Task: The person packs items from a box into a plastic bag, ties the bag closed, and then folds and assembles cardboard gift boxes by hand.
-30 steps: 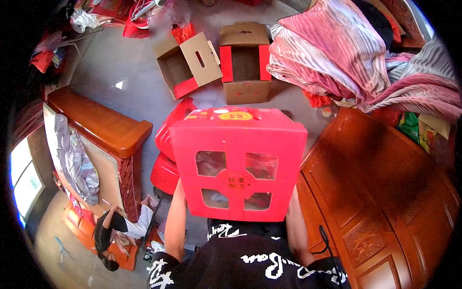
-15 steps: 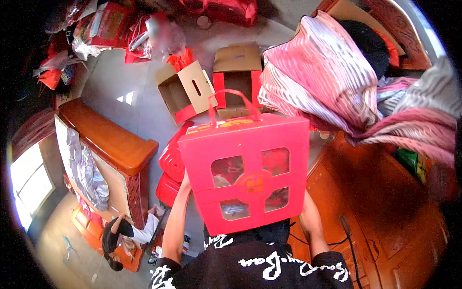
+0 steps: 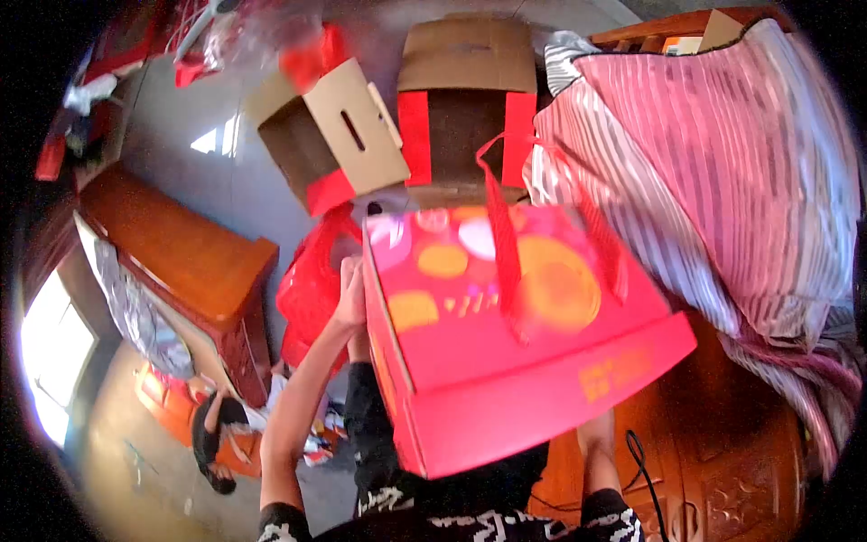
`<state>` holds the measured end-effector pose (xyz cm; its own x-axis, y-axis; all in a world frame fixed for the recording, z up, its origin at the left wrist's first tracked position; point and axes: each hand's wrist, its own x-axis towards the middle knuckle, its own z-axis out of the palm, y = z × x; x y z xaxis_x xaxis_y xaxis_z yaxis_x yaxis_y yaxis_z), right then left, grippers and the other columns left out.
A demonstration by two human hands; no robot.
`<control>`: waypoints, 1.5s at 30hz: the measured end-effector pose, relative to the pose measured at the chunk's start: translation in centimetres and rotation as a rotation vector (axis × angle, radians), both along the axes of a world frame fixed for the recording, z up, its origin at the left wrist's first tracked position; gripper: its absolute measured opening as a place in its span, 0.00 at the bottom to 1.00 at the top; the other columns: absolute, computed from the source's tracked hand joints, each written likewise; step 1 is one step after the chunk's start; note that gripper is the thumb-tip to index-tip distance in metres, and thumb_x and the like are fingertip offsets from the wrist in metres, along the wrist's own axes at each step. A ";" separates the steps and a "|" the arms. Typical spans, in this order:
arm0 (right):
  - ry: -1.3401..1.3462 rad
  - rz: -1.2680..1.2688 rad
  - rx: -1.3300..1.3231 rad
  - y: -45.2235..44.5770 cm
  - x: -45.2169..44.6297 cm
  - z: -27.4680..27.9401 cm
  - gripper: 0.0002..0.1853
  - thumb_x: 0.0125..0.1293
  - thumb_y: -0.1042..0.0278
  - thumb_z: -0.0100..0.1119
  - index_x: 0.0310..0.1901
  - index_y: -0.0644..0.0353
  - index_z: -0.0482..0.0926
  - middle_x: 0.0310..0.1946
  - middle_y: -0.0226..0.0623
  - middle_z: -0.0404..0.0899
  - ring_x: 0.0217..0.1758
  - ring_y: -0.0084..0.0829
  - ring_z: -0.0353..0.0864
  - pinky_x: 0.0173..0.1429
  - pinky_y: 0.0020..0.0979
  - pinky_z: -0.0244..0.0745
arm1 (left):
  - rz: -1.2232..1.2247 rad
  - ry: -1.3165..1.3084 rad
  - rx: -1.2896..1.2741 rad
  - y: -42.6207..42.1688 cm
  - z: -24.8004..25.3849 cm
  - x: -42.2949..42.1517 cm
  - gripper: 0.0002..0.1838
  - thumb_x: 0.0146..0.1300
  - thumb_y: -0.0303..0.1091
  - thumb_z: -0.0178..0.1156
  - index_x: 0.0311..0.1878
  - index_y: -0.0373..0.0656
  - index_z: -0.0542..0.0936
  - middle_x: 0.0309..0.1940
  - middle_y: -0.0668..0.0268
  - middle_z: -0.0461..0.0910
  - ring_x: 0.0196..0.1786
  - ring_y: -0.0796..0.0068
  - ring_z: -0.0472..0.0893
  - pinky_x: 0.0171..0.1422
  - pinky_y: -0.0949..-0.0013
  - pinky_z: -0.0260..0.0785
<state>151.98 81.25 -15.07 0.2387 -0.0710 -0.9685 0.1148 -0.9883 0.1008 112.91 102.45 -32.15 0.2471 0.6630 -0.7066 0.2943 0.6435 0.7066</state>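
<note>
A red gift box [image 3: 515, 352] with orange and white circle prints and red ribbon handles [image 3: 506, 244] is held up in front of my body, tilted. My left hand [image 3: 353, 294] is closed against its left side, near the far corner. Under the near right edge of the box comes my right hand [image 3: 594, 426], bearing the box from below; its fingers are hidden behind it. Beyond my left hand is a glossy red bag [image 3: 307, 287], partly covered by my arm.
Two open cardboard boxes, one tilted [image 3: 366, 131] and one upright [image 3: 465, 54], stand on the floor ahead. Pink striped cloth [image 3: 686, 135] drapes at right over wooden furniture [image 3: 741, 434]. A wooden bench [image 3: 181, 244] stands left, with a seated person [image 3: 221, 438] beyond. A black cable [image 3: 637, 461] lies at lower right.
The gift box has tipped and turned: its windowed face is out of sight, and its printed face with the handles shows. My view has shifted closer to the cardboard boxes.
</note>
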 end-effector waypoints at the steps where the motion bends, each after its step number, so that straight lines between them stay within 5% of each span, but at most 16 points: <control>1: -0.003 -0.052 0.051 0.0 -0.4 -0.8 0.24 0.77 0.61 0.51 0.70 0.62 0.69 0.64 0.35 0.73 0.67 0.33 0.70 0.72 0.37 0.64 | -0.012 -0.006 -0.011 -0.1 -1.5 0.4 0.22 0.78 0.42 0.49 0.61 0.33 0.75 0.44 0.53 0.85 0.44 0.63 0.87 0.49 0.58 0.81; 12: 0.033 -0.698 0.162 1.3 -9.2 -4.5 0.24 0.79 0.57 0.48 0.69 0.59 0.68 0.64 0.36 0.74 0.68 0.34 0.70 0.71 0.40 0.68 | -0.044 -0.053 -0.219 0.5 -12.7 -0.3 0.17 0.78 0.38 0.50 0.56 0.33 0.76 0.45 0.54 0.84 0.46 0.65 0.86 0.52 0.61 0.80; 15: 0.086 -0.956 0.189 3.6 -8.8 -6.5 0.24 0.79 0.55 0.47 0.69 0.59 0.68 0.64 0.37 0.74 0.69 0.35 0.70 0.71 0.40 0.69 | 0.326 -0.077 -0.492 4.1 -15.0 0.9 0.15 0.77 0.37 0.50 0.54 0.33 0.77 0.46 0.54 0.84 0.48 0.65 0.86 0.56 0.63 0.79; 18: 0.150 -1.280 0.180 4.8 -9.1 -6.6 0.24 0.80 0.54 0.46 0.69 0.58 0.68 0.63 0.37 0.74 0.69 0.35 0.71 0.70 0.41 0.70 | 0.518 -0.104 -0.260 8.3 -16.1 5.3 0.16 0.77 0.36 0.51 0.57 0.33 0.76 0.50 0.55 0.83 0.54 0.68 0.83 0.63 0.66 0.75; 21: 0.122 -1.453 0.160 4.4 -11.5 -7.0 0.24 0.80 0.53 0.45 0.69 0.58 0.67 0.63 0.37 0.74 0.69 0.36 0.71 0.70 0.42 0.71 | 0.316 0.076 -0.004 10.8 -23.3 7.2 0.26 0.75 0.36 0.55 0.71 0.33 0.67 0.67 0.49 0.72 0.71 0.61 0.70 0.75 0.62 0.61; 24: 0.009 -1.397 0.283 1.5 -14.9 -10.4 0.28 0.80 0.51 0.46 0.73 0.59 0.64 0.72 0.36 0.67 0.72 0.37 0.69 0.74 0.41 0.67 | 0.197 0.263 0.253 12.1 -26.9 10.3 0.38 0.70 0.32 0.60 0.78 0.33 0.54 0.78 0.46 0.55 0.80 0.57 0.56 0.83 0.59 0.48; 26: -0.004 -1.021 0.272 1.5 -15.1 -11.7 0.28 0.80 0.53 0.47 0.74 0.59 0.63 0.72 0.36 0.67 0.72 0.37 0.69 0.74 0.40 0.66 | -0.024 0.476 0.470 13.5 -28.7 10.1 0.48 0.64 0.27 0.64 0.80 0.31 0.46 0.81 0.46 0.46 0.84 0.55 0.47 0.85 0.60 0.41; 28: 0.033 -1.166 0.341 3.4 -15.4 -12.1 0.29 0.79 0.54 0.49 0.75 0.59 0.61 0.72 0.36 0.66 0.72 0.36 0.68 0.75 0.40 0.64 | -0.070 0.498 0.438 16.2 -32.0 7.8 0.49 0.63 0.29 0.65 0.78 0.27 0.45 0.80 0.43 0.49 0.82 0.48 0.49 0.85 0.58 0.43; 31: -0.023 -0.993 0.292 4.0 -16.4 -14.6 0.27 0.75 0.55 0.53 0.70 0.59 0.68 0.66 0.37 0.74 0.69 0.36 0.73 0.72 0.42 0.67 | -0.199 0.688 0.588 15.3 -34.2 7.2 0.48 0.62 0.33 0.66 0.77 0.27 0.49 0.77 0.41 0.53 0.79 0.46 0.57 0.84 0.57 0.47; 32: -0.055 -1.227 0.238 4.1 -16.5 -15.1 0.26 0.75 0.55 0.54 0.68 0.59 0.69 0.65 0.37 0.74 0.67 0.35 0.74 0.70 0.40 0.68 | -0.202 0.685 0.671 15.6 -35.7 6.0 0.48 0.60 0.39 0.69 0.76 0.30 0.53 0.73 0.41 0.62 0.76 0.47 0.64 0.81 0.56 0.55; 35: -0.152 -1.371 0.218 5.6 -17.2 -17.2 0.24 0.76 0.54 0.52 0.66 0.61 0.71 0.59 0.36 0.79 0.61 0.36 0.78 0.65 0.39 0.73 | -0.136 0.397 0.041 18.6 -37.7 3.2 0.51 0.57 0.50 0.73 0.75 0.32 0.58 0.66 0.45 0.74 0.68 0.49 0.75 0.73 0.55 0.67; 37: -0.102 -0.752 0.219 5.0 -16.9 -17.1 0.24 0.76 0.53 0.52 0.65 0.61 0.72 0.54 0.35 0.81 0.55 0.36 0.81 0.58 0.39 0.76 | -0.249 0.443 0.042 16.6 -38.3 1.0 0.46 0.55 0.58 0.73 0.67 0.33 0.68 0.57 0.49 0.80 0.60 0.54 0.81 0.66 0.56 0.72; 39: -0.024 -0.579 0.192 5.7 -16.1 -16.6 0.24 0.75 0.52 0.52 0.64 0.61 0.72 0.50 0.34 0.83 0.50 0.35 0.82 0.53 0.39 0.78 | -0.353 0.490 0.055 14.5 -37.1 0.1 0.44 0.53 0.65 0.73 0.59 0.33 0.79 0.48 0.54 0.87 0.52 0.58 0.86 0.59 0.57 0.77; 40: 0.014 -0.725 0.182 8.1 -15.8 -16.0 0.24 0.75 0.51 0.53 0.64 0.60 0.73 0.47 0.34 0.83 0.48 0.35 0.83 0.50 0.39 0.79 | -0.375 0.515 0.116 14.9 -36.5 0.3 0.42 0.54 0.64 0.73 0.57 0.34 0.80 0.45 0.54 0.87 0.50 0.58 0.87 0.56 0.56 0.77; 45: 0.116 -0.948 0.419 11.2 -17.0 -16.2 0.27 0.77 0.60 0.51 0.71 0.67 0.65 0.64 0.35 0.73 0.63 0.25 0.73 0.65 0.28 0.68 | -0.400 0.609 0.315 15.4 -30.9 1.6 0.33 0.59 0.60 0.70 0.47 0.34 0.84 0.28 0.54 0.85 0.34 0.59 0.87 0.41 0.53 0.76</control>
<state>135.03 92.45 -31.24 0.1641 0.1668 -0.9722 -0.7392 -0.6318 -0.2332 114.51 117.82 -63.10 0.1394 0.7966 -0.5882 0.8542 0.2038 0.4783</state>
